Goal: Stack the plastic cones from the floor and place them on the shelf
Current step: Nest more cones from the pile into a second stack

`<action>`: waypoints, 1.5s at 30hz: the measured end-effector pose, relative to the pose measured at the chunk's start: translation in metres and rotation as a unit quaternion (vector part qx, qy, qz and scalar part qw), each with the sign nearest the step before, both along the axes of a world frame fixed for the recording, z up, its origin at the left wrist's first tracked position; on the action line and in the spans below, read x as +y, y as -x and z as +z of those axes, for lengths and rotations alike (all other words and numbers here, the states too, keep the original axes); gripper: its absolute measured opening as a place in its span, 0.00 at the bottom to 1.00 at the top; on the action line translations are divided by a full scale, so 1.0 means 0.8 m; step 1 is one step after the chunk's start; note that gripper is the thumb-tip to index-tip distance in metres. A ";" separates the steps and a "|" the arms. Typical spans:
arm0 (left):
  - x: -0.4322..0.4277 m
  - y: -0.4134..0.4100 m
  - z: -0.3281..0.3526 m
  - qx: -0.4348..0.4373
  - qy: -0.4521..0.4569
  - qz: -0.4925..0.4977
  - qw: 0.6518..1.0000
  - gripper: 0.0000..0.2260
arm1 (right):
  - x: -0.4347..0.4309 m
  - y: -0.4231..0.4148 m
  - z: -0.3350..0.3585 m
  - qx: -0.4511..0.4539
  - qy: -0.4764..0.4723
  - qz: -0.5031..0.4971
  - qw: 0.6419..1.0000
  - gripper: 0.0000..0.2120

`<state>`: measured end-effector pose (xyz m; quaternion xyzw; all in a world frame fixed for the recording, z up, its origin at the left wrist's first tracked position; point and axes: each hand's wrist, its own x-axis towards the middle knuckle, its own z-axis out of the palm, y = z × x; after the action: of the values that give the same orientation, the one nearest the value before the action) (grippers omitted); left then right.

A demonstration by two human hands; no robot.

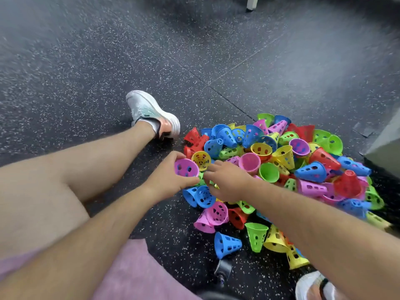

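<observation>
A heap of small perforated plastic cones point(281, 169) in red, blue, green, yellow and pink lies on the dark speckled floor. My left hand point(166, 180) grips a pink cone point(186, 168), its open mouth facing me, at the heap's left edge. My right hand point(227, 182) reaches into the heap just right of it, fingers curled over green and yellow cones; whether it holds one is hidden. A yellow cone point(201, 160) lies right behind the pink one. No shelf is in view.
My bare left leg stretches forward, ending in a white shoe point(151, 113) left of the heap. My other shoe point(313, 286) shows at the bottom right. A grey block point(383, 148) stands at the right edge. A white post point(252, 3) rises at the top.
</observation>
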<state>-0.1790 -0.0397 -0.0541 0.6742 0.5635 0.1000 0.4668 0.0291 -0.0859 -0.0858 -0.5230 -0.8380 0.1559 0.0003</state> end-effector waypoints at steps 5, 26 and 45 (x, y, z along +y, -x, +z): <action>0.006 0.006 -0.043 0.058 0.021 -0.064 0.996 0.29 | -0.027 0.031 -0.070 -0.040 0.028 -0.004 0.999 0.13; 0.019 0.018 -0.052 0.097 0.048 -0.024 0.994 0.33 | -0.032 0.008 -0.105 -0.005 -0.025 -0.145 0.989 0.16; 0.022 0.002 -0.064 -0.047 0.010 0.015 0.999 0.35 | 0.011 0.016 -0.033 0.286 -0.012 -0.243 0.927 0.13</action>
<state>-0.1805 -0.0218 -0.1049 0.6556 0.5519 0.1331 0.4978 0.0160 -0.0775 -0.1124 -0.6438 -0.6515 0.2838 0.2839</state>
